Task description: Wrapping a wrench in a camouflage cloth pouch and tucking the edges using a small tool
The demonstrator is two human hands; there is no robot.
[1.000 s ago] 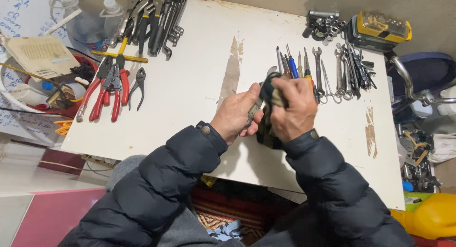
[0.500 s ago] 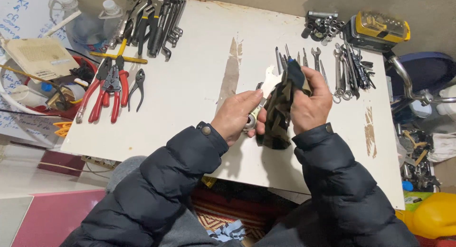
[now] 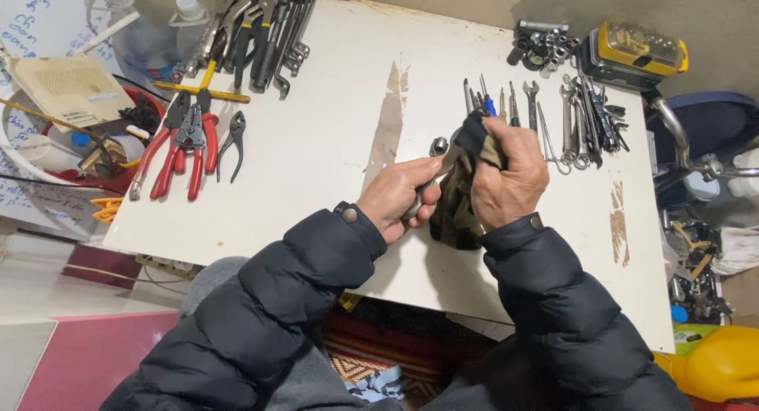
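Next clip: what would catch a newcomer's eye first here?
At the centre of the white table, the left hand grips a metal wrench while the right hand presses a dark cloth around it. Red-handled pliers lie at the left, and a row of wrenches and screwdrivers fans out beyond the hands, beside a yellow case.

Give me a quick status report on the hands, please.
Left hand grips metal wrench. Right hand holds dark rag over its head. Nothing in the way.

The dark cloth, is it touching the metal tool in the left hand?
Touching: head view shows the cloth wrapped over the tool.
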